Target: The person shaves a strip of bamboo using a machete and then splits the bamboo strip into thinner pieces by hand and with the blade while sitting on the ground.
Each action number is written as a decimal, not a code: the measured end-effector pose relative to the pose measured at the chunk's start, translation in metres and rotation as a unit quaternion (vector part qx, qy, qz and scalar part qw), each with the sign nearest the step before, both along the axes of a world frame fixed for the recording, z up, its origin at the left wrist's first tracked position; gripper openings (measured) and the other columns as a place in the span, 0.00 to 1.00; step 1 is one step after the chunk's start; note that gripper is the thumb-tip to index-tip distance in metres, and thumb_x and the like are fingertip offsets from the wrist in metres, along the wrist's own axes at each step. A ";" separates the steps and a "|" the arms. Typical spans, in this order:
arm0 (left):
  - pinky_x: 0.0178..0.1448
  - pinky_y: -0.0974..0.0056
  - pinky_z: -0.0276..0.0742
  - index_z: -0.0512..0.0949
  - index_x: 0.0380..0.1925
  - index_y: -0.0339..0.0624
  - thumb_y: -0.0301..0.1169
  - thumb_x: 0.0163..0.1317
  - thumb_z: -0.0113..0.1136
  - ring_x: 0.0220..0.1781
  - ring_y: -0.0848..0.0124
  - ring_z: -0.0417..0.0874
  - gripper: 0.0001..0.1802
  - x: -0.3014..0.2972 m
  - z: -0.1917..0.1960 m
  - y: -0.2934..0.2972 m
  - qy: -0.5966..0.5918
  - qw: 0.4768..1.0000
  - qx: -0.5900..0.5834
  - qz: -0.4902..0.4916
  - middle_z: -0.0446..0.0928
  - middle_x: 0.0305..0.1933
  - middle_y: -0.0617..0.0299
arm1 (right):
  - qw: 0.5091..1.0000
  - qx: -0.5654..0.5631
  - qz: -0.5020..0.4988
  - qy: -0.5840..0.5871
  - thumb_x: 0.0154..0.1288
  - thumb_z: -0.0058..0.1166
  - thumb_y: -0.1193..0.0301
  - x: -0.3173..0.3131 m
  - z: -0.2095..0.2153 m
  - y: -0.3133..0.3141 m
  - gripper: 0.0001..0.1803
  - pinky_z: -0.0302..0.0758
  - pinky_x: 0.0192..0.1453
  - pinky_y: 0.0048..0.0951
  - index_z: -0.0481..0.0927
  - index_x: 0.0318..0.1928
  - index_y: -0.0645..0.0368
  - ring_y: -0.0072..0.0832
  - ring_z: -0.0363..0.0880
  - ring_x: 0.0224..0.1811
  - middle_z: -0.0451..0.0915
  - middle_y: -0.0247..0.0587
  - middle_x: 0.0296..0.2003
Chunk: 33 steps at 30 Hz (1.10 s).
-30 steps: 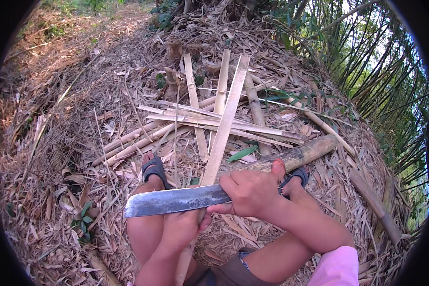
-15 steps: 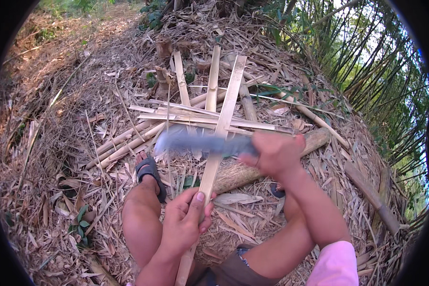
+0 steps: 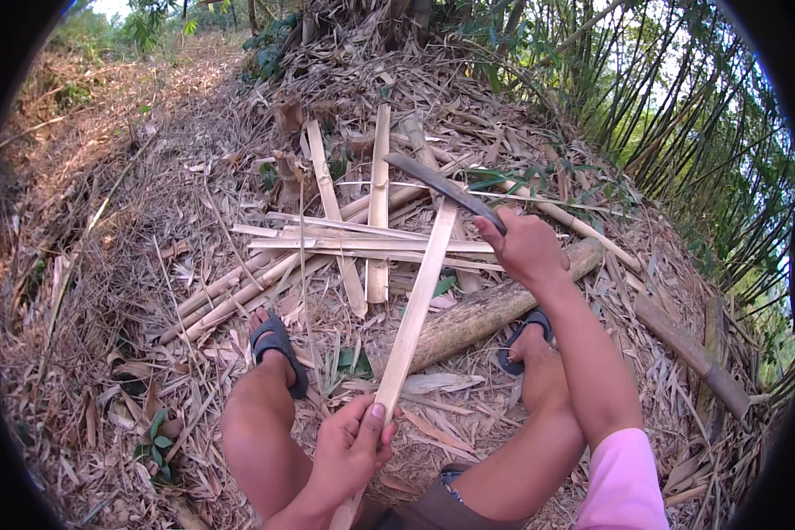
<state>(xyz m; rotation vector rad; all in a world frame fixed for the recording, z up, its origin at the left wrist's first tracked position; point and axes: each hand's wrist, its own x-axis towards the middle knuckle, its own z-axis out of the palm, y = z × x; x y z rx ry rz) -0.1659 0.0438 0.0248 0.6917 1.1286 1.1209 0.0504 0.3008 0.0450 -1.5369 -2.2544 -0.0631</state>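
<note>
My left hand (image 3: pixel 355 444) is closed around a long, flat bamboo strip (image 3: pixel 417 314), its thumb lying on the pale face. The strip slants up and away from my lap toward the middle. My right hand (image 3: pixel 532 249) grips a dark-bladed machete (image 3: pixel 442 187) by its handle, which the fingers mostly hide. The blade points to the upper left and crosses the far end of the bamboo strip, seemingly touching it. Beyond the left hand, several split bamboo strips (image 3: pixel 353 244) lie crosswise in a loose pile, with two longer pieces pointing away from me.
A thick bamboo log (image 3: pixel 468 325) lies aslant between my sandalled feet and the pile. Thin bamboo poles (image 3: pixel 238 296) rest to the left, and a cut bamboo piece (image 3: pixel 693 358) to the right. Dry leaf litter covers the ground; standing bamboo (image 3: pixel 680 115) grows at the right.
The machete has gone from the strip's middle, where it was blurred, to its far end. My left hand and the strip's far end have come lower, nearer to me.
</note>
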 end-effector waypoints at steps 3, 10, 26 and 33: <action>0.20 0.75 0.59 0.73 0.45 0.32 0.33 0.79 0.42 0.17 0.83 0.62 0.14 0.003 -0.007 -0.002 0.017 1.000 0.005 0.002 0.69 0.26 0.66 | 0.998 0.018 0.011 0.065 0.69 0.44 0.36 0.002 -0.014 -0.003 0.33 0.75 0.28 0.47 0.76 0.28 0.54 0.48 0.81 0.23 0.79 0.47 0.20; 0.21 0.75 0.60 0.72 0.47 0.33 0.33 0.79 0.41 0.18 0.82 0.63 0.14 -0.006 0.000 -0.002 0.007 1.000 -0.015 0.014 0.69 0.27 0.65 | 0.960 0.167 0.221 -0.043 0.61 0.49 0.32 -0.026 -0.015 -0.027 0.34 0.74 0.24 0.37 0.73 0.25 0.52 0.36 0.80 0.20 0.76 0.38 0.18; 0.18 0.72 0.65 0.72 0.42 0.36 0.37 0.77 0.44 0.14 0.76 0.67 0.15 -0.001 -0.015 0.005 -0.042 0.999 -0.013 0.008 0.72 0.26 0.63 | 0.965 -0.035 -0.091 0.244 0.74 0.31 0.37 0.056 -0.034 0.032 0.44 0.72 0.39 0.48 0.81 0.29 0.68 0.56 0.79 0.31 0.77 0.60 0.22; 0.16 0.71 0.61 0.67 0.34 0.41 0.48 0.76 0.38 0.12 0.76 0.62 0.22 -0.006 -0.021 0.006 -0.004 0.999 -0.042 0.022 0.66 0.20 0.65 | 0.975 -0.155 0.124 0.100 0.72 0.42 0.39 -0.021 0.005 -0.044 0.38 0.69 0.30 0.38 0.79 0.27 0.64 0.36 0.71 0.20 0.71 0.45 0.15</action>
